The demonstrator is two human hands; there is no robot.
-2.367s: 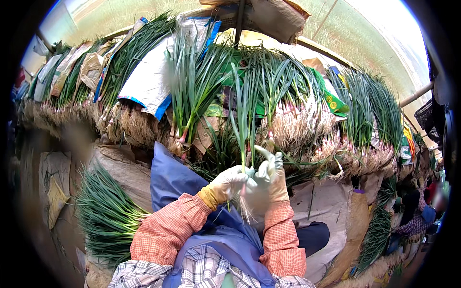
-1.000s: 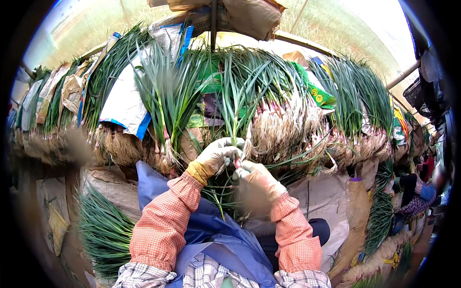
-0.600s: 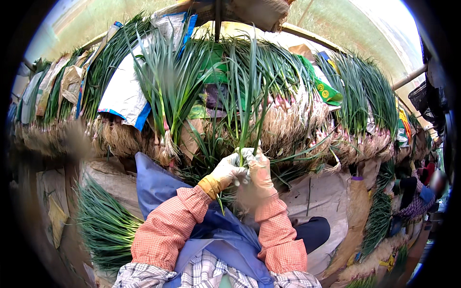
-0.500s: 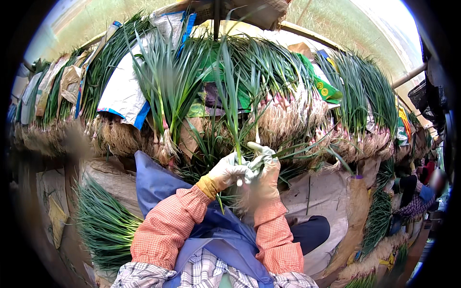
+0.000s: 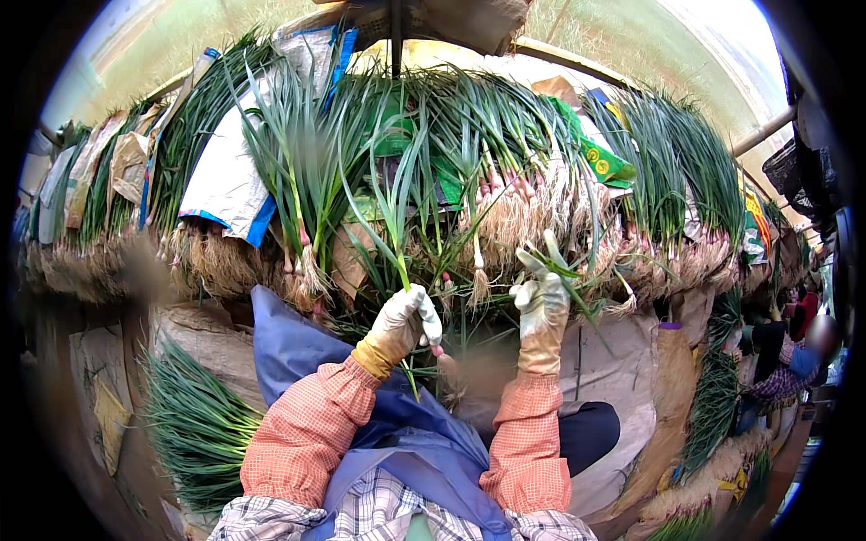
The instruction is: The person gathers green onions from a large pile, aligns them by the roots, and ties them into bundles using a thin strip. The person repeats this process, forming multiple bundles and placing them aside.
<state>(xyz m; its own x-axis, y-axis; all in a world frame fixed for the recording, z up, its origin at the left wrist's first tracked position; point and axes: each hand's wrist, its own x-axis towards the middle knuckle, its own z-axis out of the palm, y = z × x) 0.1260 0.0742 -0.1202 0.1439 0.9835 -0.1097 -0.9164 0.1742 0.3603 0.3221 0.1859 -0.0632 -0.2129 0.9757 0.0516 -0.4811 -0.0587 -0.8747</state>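
Note:
My left hand (image 5: pixel 403 325), in a pale rubber-coated glove, is closed round the stem of a young garlic plant (image 5: pixel 400 257). Its long green leaves rise away from me, and a pinkish bulb shows below my fingers. To the right, my right hand (image 5: pixel 541 311), gloved the same way, is raised with its fingers stretched out and apart. Loose green leaves (image 5: pixel 577 290) are beside its fingertips; whether they touch the glove I cannot tell. Just beyond both hands lie more garlic leaves and roots, with a single rooted garlic plant (image 5: pixel 479 261) between them.
A long bank of garlic plants (image 5: pixel 532 198) with hanging roots runs across the far side, partly covered by white sacks (image 5: pixel 236 176) and a green bag (image 5: pixel 600 158). A bundle of garlic greens (image 5: pixel 194 424) lies left of my blue apron (image 5: pixel 302 343). Another person (image 5: pixel 789 370) sits at far right.
My hands have drawn apart: the right moved right and its fingers spread, with loose leaves beside it. The left shifted slightly left, still holding the garlic plant.

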